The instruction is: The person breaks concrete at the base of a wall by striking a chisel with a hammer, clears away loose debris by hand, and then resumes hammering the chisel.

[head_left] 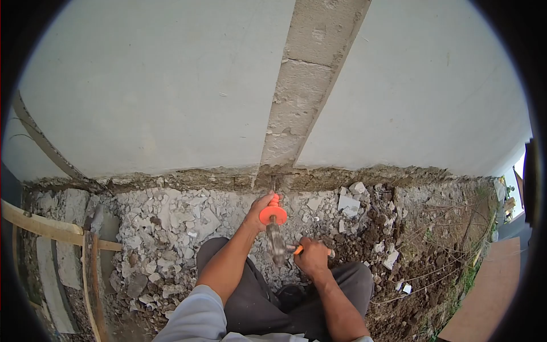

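Note:
My left hand is wrapped round a chisel with an orange grip and round guard. The chisel points away from me, toward the wall's base under the bare strip, and I cannot make out whether its tip touches. In my right hand is a hammer, held by its orange-marked handle. The metal hammer head lies just behind the chisel's guard, close to its struck end; contact between them cannot be made out. A stripe of exposed rough concrete runs up between two smooth plastered wall faces.
Broken rubble covers the ground around my bent legs. Wooden planks form a frame at the left. Dark soil and thin roots lie to the right, near a brown board. A rough, broken edge runs along the wall's foot.

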`<act>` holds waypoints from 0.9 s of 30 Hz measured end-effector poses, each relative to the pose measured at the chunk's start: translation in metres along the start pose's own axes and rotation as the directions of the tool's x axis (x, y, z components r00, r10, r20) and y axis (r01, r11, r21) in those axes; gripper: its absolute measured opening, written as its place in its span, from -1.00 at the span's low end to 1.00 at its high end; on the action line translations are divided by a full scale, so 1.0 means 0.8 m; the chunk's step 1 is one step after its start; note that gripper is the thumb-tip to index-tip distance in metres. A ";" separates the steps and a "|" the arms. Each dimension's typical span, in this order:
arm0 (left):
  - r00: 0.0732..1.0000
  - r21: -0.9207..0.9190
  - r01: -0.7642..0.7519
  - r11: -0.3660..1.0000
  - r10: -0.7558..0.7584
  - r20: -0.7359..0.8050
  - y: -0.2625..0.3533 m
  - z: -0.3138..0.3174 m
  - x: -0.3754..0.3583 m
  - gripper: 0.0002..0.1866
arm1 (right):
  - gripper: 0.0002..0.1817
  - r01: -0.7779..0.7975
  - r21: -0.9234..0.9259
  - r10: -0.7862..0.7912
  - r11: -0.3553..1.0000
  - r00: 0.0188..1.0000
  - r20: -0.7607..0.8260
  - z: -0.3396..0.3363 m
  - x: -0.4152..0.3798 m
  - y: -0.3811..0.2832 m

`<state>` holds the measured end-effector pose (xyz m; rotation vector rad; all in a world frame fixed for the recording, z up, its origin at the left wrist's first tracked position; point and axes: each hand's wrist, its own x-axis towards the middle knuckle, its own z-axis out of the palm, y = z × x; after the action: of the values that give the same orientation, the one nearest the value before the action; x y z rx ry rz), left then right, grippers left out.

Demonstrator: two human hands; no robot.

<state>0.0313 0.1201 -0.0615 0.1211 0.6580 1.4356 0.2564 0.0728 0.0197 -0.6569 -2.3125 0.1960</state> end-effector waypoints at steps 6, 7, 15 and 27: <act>0.999 -0.027 -0.001 1.000 -0.001 -0.044 -0.008 0.007 0.005 -0.59 | -0.83 -0.219 0.167 0.204 0.961 0.974 0.103 -0.033 0.010 -0.053; 0.999 -0.025 0.001 1.000 -0.002 -0.045 -0.009 0.010 0.006 -0.59 | -0.83 -0.221 0.168 0.206 0.961 0.973 0.103 -0.038 0.014 -0.056; 0.998 -0.004 0.012 1.000 -0.012 -0.063 -0.013 -0.009 0.026 -0.67 | -0.78 -0.418 -0.113 0.429 0.901 0.825 0.369 -0.007 -0.005 -0.015; 0.998 -0.097 0.049 0.994 -0.053 -0.039 -0.010 -0.009 0.026 -0.70 | -0.81 -0.538 -0.097 0.534 0.837 0.766 0.358 -0.020 -0.008 -0.014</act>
<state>0.0346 0.1360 -0.0779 -0.0009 0.6200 1.4212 0.2671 0.0594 0.0312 -1.3766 -2.4075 0.6508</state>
